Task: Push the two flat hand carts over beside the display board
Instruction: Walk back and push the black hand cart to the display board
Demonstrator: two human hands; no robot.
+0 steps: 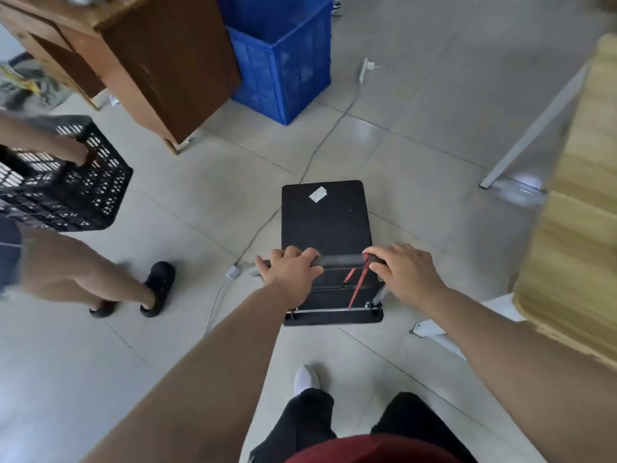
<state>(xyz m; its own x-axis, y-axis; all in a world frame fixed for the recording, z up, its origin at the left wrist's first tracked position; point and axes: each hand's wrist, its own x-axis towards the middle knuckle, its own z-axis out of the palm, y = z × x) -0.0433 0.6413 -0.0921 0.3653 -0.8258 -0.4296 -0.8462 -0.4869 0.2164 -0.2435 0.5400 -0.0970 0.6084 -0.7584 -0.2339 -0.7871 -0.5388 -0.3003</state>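
1. Pale grey tiled floor (417,135), glossy; a white power strip (363,70) lies on it, its grey cable (320,142) trailing toward the cart.
2. One flat hand cart (325,225) in view, black deck with a white sticker (318,194), standing mid-floor; a red cord (359,285) hangs from its handle (340,261).
3. Left hand (290,270) and right hand (402,272) are both wrapped around the handle, one at each end.
4. One brown wooden cabinet (167,61); two blue crates (283,71) beside it; a light wooden table (574,212) to the right.
5. One bystander at left, carrying one black crate (66,182), wearing two black slippers (157,289).
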